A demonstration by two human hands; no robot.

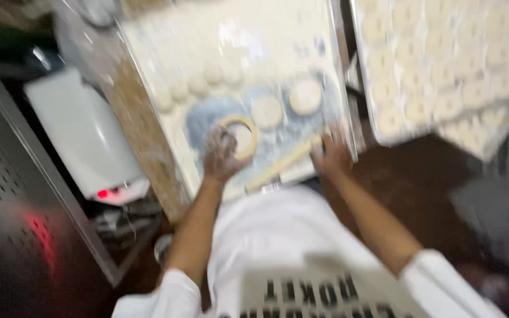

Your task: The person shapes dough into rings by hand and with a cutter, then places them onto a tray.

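The frame is blurred by motion. My left hand, dusted with flour, rests on a flat round of dough on a floured work board. My right hand lies on the end of a pale wooden rolling pin that stretches between the two hands near the board's front edge. Two more flattened dough rounds lie just beyond. A row of small dough balls sits further back on the board.
A tray at the right holds several rows of round dough pieces. A white appliance with a red light stands at the left beside a grey perforated metal surface. A dark brown floor shows at the right.
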